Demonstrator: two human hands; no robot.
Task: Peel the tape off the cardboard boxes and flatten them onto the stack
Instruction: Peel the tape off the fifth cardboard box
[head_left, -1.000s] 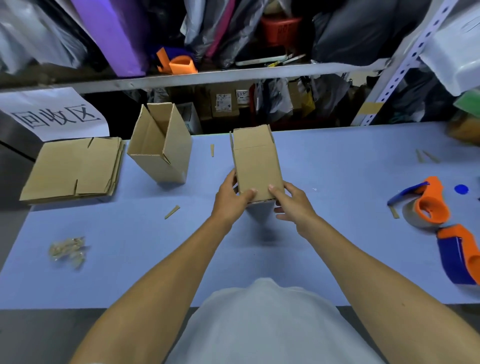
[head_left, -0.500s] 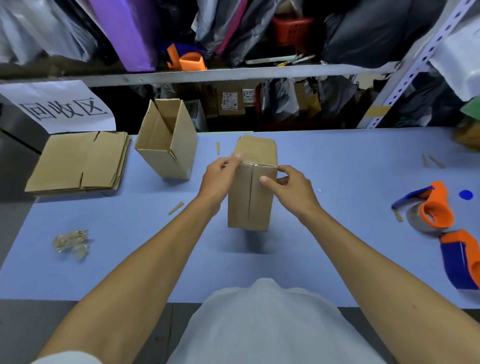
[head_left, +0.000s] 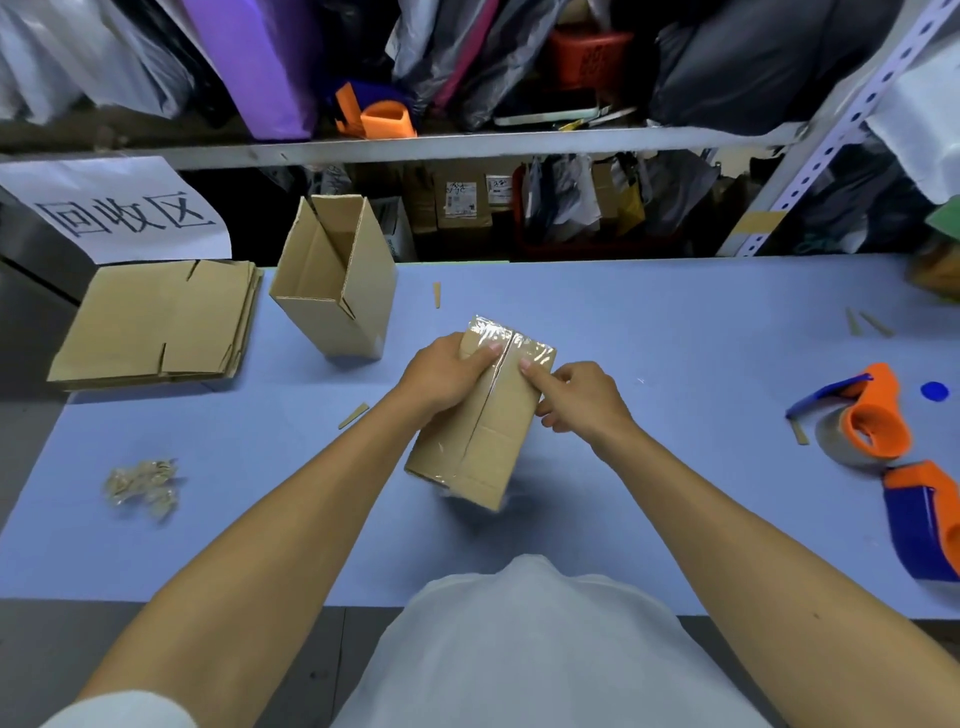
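the left hand (head_left: 447, 371) is gripping a small sealed cardboard box (head_left: 480, 415), glossy clear tape (head_left: 511, 340) wrinkling along its seam, while the right hand (head_left: 582, 397) is pinching its edge.

Matt brown cardboard box (head_left: 483, 410), glossy clear tape (head_left: 506, 338), smooth blue tabletop (head_left: 675, 322)

Taped box (head_left: 480, 410) at table (head_left: 675, 332) centre, held between left hand (head_left: 445, 371) and right hand (head_left: 582, 397) | open box (head_left: 332, 280) behind-left | flattened stack (head_left: 156, 317) far left | tape wad (head_left: 143, 486) near-left | tape dispensers (head_left: 862, 421) right
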